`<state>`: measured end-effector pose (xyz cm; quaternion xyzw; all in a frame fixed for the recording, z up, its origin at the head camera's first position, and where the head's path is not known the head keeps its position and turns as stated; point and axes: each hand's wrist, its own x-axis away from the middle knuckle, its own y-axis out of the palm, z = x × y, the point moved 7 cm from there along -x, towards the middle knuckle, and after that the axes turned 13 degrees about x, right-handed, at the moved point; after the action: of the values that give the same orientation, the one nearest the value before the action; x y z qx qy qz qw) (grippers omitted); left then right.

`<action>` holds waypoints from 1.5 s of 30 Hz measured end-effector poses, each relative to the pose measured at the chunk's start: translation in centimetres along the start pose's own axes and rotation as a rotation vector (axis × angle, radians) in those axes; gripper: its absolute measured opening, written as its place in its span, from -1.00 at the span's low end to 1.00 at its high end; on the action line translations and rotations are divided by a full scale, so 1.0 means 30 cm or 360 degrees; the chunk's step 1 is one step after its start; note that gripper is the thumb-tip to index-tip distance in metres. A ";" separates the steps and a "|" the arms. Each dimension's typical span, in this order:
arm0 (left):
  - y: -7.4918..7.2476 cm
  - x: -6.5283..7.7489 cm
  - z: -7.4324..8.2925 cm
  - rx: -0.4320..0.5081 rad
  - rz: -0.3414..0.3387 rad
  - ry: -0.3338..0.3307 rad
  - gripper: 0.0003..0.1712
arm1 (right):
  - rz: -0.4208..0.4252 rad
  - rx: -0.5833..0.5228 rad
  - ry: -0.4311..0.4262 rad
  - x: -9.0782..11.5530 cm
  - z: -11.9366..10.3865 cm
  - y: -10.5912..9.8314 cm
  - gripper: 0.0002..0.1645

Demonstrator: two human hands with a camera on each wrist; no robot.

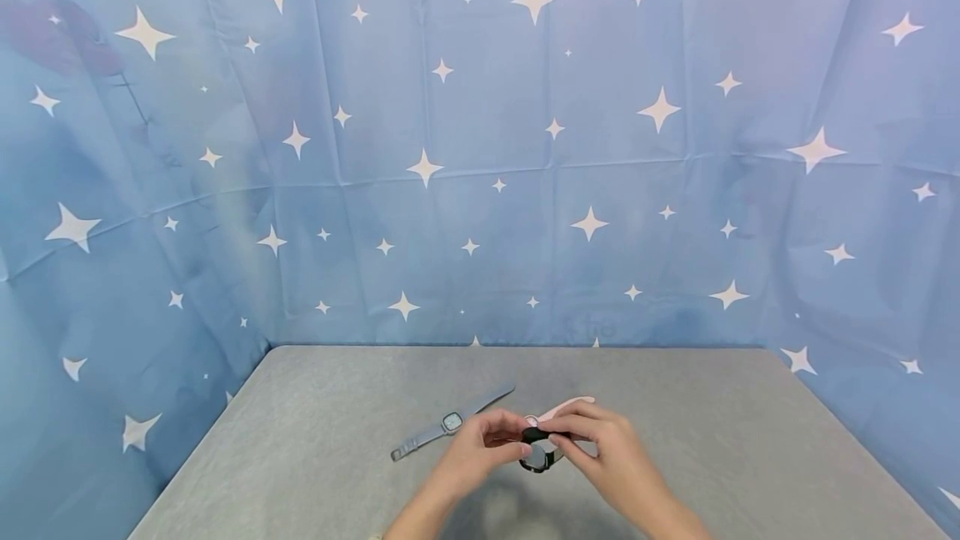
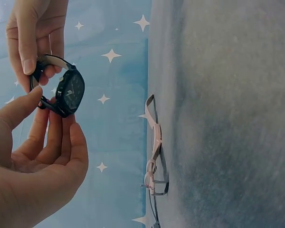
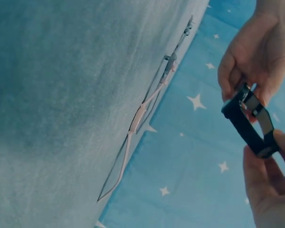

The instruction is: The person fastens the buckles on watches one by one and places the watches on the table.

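A black wristwatch (image 1: 535,461) with a dark dial is held up between both hands, its strap bent round into a loop. My left hand (image 1: 480,450) pinches one part of the strap between thumb and fingers. From the other side, my right hand (image 1: 603,447) grips the strap with thumb and fingertips. In the left wrist view the watch (image 2: 72,92) shows its dial, and the strap's lighter inner side is visible. The right wrist view gives the looped watch (image 3: 249,121) from the opposite side. Fingers hide part of the strap and buckle.
A grey-blue square-faced watch (image 1: 452,422) lies stretched out on the grey table (image 1: 337,423), left of the hands. Behind them lies a pink-strapped watch (image 1: 572,407), partly covered by the right hand. A blue curtain (image 1: 480,107) with white stars hangs beyond the table's far edge.
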<state>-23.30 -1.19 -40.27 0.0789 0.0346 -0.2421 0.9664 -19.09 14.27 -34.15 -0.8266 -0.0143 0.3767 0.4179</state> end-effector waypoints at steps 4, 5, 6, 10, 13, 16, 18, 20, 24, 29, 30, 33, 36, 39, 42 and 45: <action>-0.001 0.001 -0.002 0.0034 0.0005 0.0007 -0.71 | -0.0092 -0.0058 0.0005 0.002 0.006 0.008 -0.75; -0.002 0.001 -0.002 0.0040 0.0008 0.0009 -0.71 | -0.0103 -0.0061 0.0008 0.002 0.007 0.008 -0.76; -0.002 0.001 -0.002 0.0044 0.0012 0.0008 -0.72 | -0.0118 -0.0066 0.0018 0.002 0.009 0.009 -0.77; -0.004 0.000 0.002 0.0033 0.0030 0.0015 -0.73 | -0.0143 -0.0071 0.0043 0.002 0.014 0.011 -0.78; -0.003 -0.001 0.006 0.0011 0.0034 0.0027 -0.74 | -0.0128 -0.0056 0.0043 0.003 0.014 0.010 -0.78; -0.001 -0.001 0.012 0.0002 0.0031 0.0042 -0.74 | -0.0102 -0.0039 0.0038 0.003 0.013 0.006 -0.76; -0.001 -0.002 0.016 0.0004 0.0030 0.0053 -0.75 | -0.0098 -0.0038 0.0041 0.003 0.013 0.004 -0.75; 0.000 -0.002 0.021 0.0002 0.0028 0.0064 -0.74 | -0.0101 -0.0043 0.0037 0.003 0.014 0.003 -0.75; 0.001 -0.002 0.028 0.0007 0.0029 0.0084 -0.72 | -0.0105 -0.0055 0.0007 0.001 0.013 0.000 -0.74; 0.001 0.000 0.032 0.0020 0.0049 0.0093 -0.71 | -0.0116 -0.0058 -0.0034 0.002 0.013 -0.002 -0.69; 0.001 0.001 0.032 0.0020 0.0055 0.0095 -0.71 | -0.0119 -0.0055 -0.0039 0.002 0.013 -0.002 -0.68; 0.001 0.002 0.031 0.0022 0.0055 0.0107 -0.69 | -0.0132 -0.0036 -0.0045 0.004 0.014 -0.002 -0.69; 0.001 0.003 0.027 0.0011 0.0043 0.0109 -0.69 | -0.0131 -0.0031 -0.0064 0.006 0.013 -0.002 -0.71; 0.002 0.004 0.026 0.0009 0.0042 0.0110 -0.70 | -0.0121 -0.0041 -0.0081 0.008 0.013 -0.002 -0.73; 0.003 0.004 0.027 0.0006 0.0046 0.0116 -0.68 | -0.0120 -0.0052 -0.0093 0.009 0.013 -0.001 -0.72; 0.004 0.004 0.028 0.0008 0.0037 0.0121 -0.66 | -0.0115 -0.0060 -0.0120 0.009 0.013 -0.002 -0.71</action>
<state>-23.12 -1.27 -39.45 0.0909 0.0699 -0.2278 0.9669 -19.14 14.66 -34.42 -0.8185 -0.0670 0.3920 0.4146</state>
